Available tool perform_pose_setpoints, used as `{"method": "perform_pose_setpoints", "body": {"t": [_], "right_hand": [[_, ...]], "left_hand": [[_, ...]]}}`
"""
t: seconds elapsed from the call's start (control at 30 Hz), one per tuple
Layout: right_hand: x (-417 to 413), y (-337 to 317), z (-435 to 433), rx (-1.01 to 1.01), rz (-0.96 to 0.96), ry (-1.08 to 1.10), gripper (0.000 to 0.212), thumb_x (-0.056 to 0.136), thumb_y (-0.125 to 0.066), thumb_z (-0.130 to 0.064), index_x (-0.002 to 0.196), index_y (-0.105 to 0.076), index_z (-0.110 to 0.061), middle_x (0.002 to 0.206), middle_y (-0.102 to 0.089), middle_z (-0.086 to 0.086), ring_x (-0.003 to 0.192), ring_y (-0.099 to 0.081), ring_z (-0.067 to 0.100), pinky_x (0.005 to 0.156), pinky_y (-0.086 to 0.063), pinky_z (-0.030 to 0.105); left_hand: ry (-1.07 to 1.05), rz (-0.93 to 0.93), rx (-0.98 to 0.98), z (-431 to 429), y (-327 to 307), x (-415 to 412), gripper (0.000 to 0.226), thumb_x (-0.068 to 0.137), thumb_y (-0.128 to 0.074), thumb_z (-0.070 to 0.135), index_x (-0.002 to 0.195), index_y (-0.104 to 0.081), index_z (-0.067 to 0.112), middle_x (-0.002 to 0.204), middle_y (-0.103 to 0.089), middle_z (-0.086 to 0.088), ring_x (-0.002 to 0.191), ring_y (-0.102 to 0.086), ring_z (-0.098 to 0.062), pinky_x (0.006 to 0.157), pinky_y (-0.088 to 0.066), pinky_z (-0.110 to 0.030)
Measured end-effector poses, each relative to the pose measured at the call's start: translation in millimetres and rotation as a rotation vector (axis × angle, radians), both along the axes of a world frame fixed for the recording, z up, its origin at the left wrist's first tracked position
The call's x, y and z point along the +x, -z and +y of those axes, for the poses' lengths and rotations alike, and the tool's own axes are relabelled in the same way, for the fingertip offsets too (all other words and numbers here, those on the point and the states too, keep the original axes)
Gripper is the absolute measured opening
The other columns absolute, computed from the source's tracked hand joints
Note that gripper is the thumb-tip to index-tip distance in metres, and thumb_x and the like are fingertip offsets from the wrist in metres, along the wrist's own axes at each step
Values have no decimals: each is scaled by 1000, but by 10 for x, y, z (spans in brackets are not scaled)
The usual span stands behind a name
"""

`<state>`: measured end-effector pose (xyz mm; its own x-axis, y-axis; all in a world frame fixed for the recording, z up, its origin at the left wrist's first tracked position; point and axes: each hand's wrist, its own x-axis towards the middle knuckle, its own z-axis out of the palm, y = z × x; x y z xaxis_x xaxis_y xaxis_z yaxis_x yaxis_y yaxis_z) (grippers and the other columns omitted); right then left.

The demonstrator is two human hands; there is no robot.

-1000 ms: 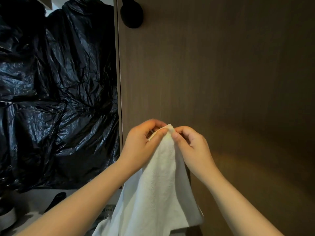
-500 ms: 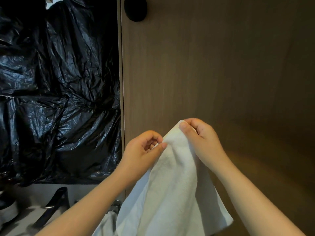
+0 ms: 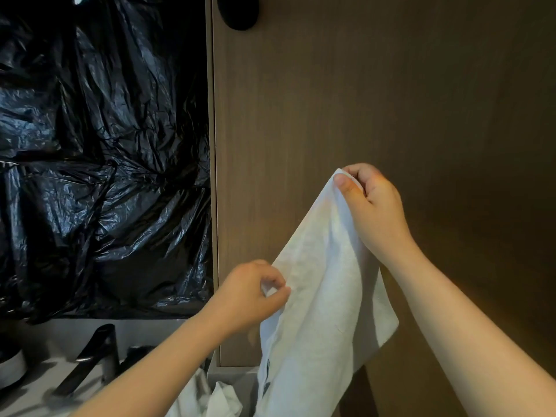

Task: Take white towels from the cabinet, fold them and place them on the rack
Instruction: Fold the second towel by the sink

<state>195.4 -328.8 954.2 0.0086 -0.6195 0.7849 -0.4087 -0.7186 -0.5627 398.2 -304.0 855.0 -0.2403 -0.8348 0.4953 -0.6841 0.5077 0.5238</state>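
Head view, hands (image 3: pixel 251 296) (image 3: pixel 371 206) pinching white towel (image 3: pixel 325 299), crumpled towels (image 3: pixel 221 400) in grey bin (image 3: pixel 231 375)

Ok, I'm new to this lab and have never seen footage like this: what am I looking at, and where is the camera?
No machine here: these are a person's two bare hands, filmed by one wide-angle camera worn on the head, looking forward and down. The right hand pinches a corner of a white towel and holds it high. The left hand pinches the towel's edge lower down, so the cloth hangs between them. Behind stands a brown wooden panel, with black plastic sheeting to its left. At the bottom lies more crumpled white cloth, and left of it a black tap-like fitting.
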Motion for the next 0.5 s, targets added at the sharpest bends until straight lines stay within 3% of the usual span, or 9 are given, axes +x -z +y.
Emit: {"method": "perform_pose_setpoints", "body": {"t": [0.13,0.27,0.37,0.5], "right_hand": [[-57,-73,-5,9,-12,18,10,100,-49,-36,103,-56,-30,94,-58,-21,90,-53,-16,67,-42,-2],[-51,-86,8,12,1,32,7,100,-50,-36,101,-56,-32,93,-57,-23,90,-52,-18,67,-42,-3],[-30,-97,27,-6,7,35,8,100,-51,-36,101,-56,-31,93,-58,-23,91,-53,-15,69,-43,-1],[-25,-105,44,-16,14,36,8,100,-51,-35,101,-57,-29,93,-57,-23,92,-53,-14,69,-43,-1]], "left_hand": [[-39,-31,56,-45,189,60,20,87,-64,44,82,-74,28,86,-60,11,79,-57,-2,68,-45,-19],[-59,-55,73,-59,319,17,36,86,-57,59,108,-66,33,104,-51,15,93,-52,1,69,-37,-6],[-48,-40,60,-38,414,-85,35,88,-59,52,117,-61,33,106,-44,18,91,-51,2,69,-37,-1],[-57,41,69,-27,588,-230,26,90,-60,41,113,-63,29,113,-48,13,91,-49,5,70,-34,4]]}}
